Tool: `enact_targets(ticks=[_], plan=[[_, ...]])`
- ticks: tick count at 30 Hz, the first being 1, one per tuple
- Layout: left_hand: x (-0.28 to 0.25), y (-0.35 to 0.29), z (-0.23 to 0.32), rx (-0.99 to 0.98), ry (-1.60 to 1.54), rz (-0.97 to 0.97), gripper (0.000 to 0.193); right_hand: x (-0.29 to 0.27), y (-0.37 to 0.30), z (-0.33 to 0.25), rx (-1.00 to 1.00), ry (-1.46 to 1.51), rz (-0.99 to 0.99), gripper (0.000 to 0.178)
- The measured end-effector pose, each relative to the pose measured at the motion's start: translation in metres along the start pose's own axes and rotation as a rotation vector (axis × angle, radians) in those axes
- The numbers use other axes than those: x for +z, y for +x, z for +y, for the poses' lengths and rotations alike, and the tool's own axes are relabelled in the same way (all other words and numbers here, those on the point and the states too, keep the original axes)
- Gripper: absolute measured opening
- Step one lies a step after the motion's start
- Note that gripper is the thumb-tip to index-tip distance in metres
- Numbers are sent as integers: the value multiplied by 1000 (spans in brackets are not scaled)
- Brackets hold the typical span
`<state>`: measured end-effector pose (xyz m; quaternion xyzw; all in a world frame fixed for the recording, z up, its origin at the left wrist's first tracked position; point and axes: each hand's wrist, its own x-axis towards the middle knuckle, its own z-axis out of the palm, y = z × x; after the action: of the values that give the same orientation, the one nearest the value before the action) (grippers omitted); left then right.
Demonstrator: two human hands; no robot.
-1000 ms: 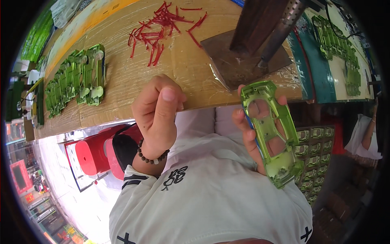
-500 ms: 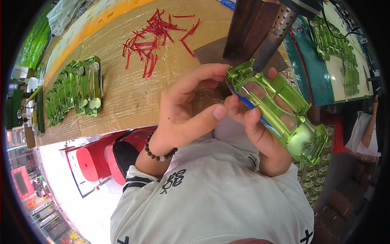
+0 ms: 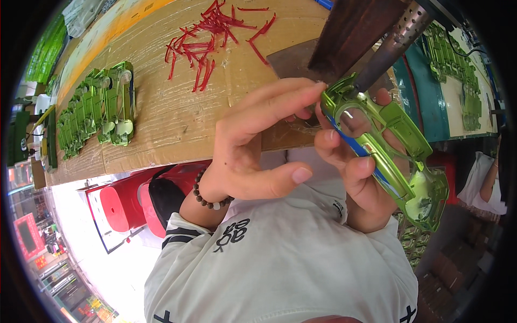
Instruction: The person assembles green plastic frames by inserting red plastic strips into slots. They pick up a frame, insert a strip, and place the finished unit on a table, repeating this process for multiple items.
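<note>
My right hand [image 3: 353, 167] holds a shiny green plastic casing [image 3: 379, 175] with round clear openings and a blue strip along its side. The casing slants from upper left to lower right in front of me. My left hand [image 3: 253, 142] is spread, thumb well apart, its index fingertip at the casing's upper end; whether it presses there I cannot tell. A perforated metal nozzle [image 3: 397, 35], like a hot-air tool's, comes down from the upper right. Its narrow tip is close to the casing's upper end; contact is unclear.
Thin red plastic strips [image 3: 207, 40] lie heaped on the cardboard-covered table [image 3: 161, 118]. Green casings [image 3: 99, 110] stand in a row at left; more [image 3: 455, 70] lie at right. A rusty metal channel [image 3: 350, 37] stands behind the nozzle. Red stools [image 3: 126, 202] are below the table edge.
In the picture, the casing and my right hand have shifted right and slightly down, and the casing has tilted. The nozzle also appears further right. My left hand's thumb and fingers remain apart.
</note>
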<state>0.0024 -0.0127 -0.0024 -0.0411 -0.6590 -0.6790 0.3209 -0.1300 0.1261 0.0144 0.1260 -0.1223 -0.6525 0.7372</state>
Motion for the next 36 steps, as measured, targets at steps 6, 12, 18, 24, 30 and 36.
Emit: enact_targets(ticks=[6,12,18,24,30,36], plan=[[-6,4,-4,126,117,-98,64,-1,-1,-1,12,-3,-9,60],[-8,6,-5,180,130,-150,65,-4,-4,-6,55,16,-18,60],[-6,7,-7,188,146,-178,67,-9,-6,-12,110,33,-74,59],[-5,6,-7,186,109,-163,64,-10,-4,-13,110,40,-90,59],[-1,9,1,7,204,-115,61,-9,-3,-11,-92,-93,-61,54],[5,15,0,-34,343,-182,66,-10,-11,-17,-201,-280,-66,49]])
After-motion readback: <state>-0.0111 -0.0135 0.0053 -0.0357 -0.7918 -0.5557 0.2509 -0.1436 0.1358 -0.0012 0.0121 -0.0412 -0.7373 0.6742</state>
